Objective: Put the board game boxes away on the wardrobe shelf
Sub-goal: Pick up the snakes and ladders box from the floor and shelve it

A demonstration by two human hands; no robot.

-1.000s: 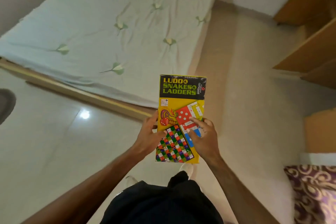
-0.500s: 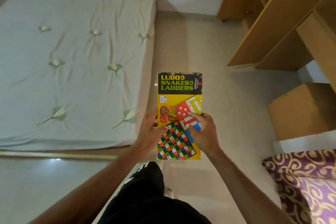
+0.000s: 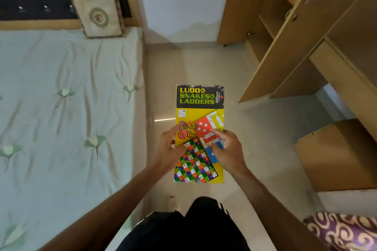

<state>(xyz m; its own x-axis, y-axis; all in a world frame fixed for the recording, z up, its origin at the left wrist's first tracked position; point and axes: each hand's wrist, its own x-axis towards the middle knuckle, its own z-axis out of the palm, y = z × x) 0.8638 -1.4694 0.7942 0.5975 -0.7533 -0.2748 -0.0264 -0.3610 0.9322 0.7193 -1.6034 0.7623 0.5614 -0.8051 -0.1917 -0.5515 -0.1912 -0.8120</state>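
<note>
A yellow Ludo and Snakes & Ladders box [image 3: 199, 108] is held flat in front of me, over the floor. My left hand [image 3: 170, 149] grips its left edge, thumb on the lid. My right hand [image 3: 226, 149] grips the right edge, thumb and fingers lying over the printed boards. The wooden wardrobe [image 3: 306, 36] stands at the right with a door [image 3: 302, 32] swung open and bare shelves [image 3: 267, 24] showing inside, well ahead of the box.
A bed with a pale green sheet [image 3: 61, 118] fills the left, with a cushion [image 3: 98, 14] at the dark headboard. Between bed and wardrobe runs a strip of beige tiled floor [image 3: 255, 138]. A cardboard box [image 3: 336, 153] and a purple patterned cushion [image 3: 346, 232] lie at the right.
The view has swung to the right, toward the wardrobe: the bed slid left and the open door and shelves came into sight. Both hands keep the same hold on the box.
</note>
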